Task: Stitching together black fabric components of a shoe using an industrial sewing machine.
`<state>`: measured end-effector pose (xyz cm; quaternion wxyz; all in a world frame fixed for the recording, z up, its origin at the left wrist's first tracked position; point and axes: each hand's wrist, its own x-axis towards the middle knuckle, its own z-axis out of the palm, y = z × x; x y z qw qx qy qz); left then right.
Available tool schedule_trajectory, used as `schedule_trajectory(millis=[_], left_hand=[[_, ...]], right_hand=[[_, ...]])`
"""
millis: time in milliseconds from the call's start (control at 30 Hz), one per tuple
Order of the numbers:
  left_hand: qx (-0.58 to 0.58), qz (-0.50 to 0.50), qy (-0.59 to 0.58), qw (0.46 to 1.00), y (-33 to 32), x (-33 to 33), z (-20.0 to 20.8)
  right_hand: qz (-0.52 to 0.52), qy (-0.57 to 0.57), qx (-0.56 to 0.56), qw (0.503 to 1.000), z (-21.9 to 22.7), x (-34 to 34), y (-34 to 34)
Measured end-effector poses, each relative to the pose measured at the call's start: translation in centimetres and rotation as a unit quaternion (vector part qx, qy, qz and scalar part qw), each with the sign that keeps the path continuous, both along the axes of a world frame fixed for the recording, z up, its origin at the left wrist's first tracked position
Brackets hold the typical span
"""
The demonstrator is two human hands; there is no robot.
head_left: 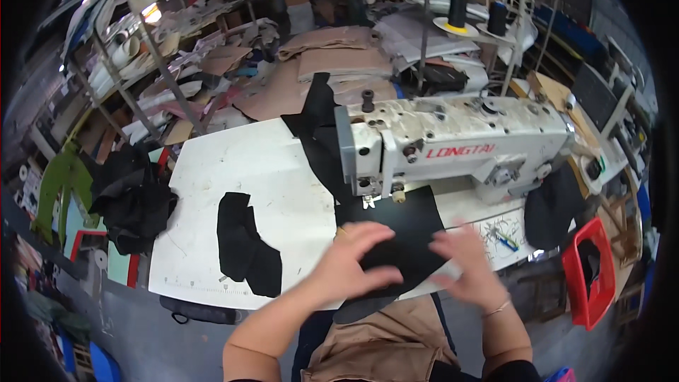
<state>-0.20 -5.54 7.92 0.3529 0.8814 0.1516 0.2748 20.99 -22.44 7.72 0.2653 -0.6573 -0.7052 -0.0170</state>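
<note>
A black fabric piece (399, 240) lies on the white table under the needle area of a white industrial sewing machine (453, 134). Over its left side, my left hand (353, 258) is open, fingers and thumb spread. My right hand (467, 262), slightly blurred, hovers open at the fabric's right edge. Neither hand grips the cloth, though I cannot tell whether the fingertips touch it. The presser foot (368, 201) sits just beyond my left hand. Behind the machine head stretches another dark fabric strip (316, 120). A separate curved black piece (244, 240) rests left of my hands.
Crumpled black cloth (134, 198) is heaped at the table's left end. A small thread snipper (505, 240) lies right of the machine bed, with a red bin (590, 272) farther right. Thread cones (457, 13) stand behind the machine. Stacked material (339, 56) fills the background.
</note>
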Motion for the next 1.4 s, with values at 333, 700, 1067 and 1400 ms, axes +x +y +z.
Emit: schedule_trajectory(millis=[333, 700, 1067, 1400], left_hand=[[-0.271, 0.137, 0.059, 0.951, 3.0, -2.4, -2.1], [0.033, 0.104, 0.031, 0.994, -4.9, -3.3, -6.2], [-0.241, 0.231, 0.073, 0.940, 2.5, -0.1, -2.5], [0.068, 0.107, 0.074, 0.989, 1.5, -3.4, -0.9]], right_hand=[[0.066, 0.025, 0.037, 0.997, -5.3, -0.2, 4.0], [0.136, 0.037, -0.013, 0.990, -5.9, -1.5, 2.7], [-0.065, 0.396, 0.012, 0.916, -4.6, -2.6, 4.1], [0.158, -0.080, -0.070, 0.982, -5.0, -4.8, 1.0]])
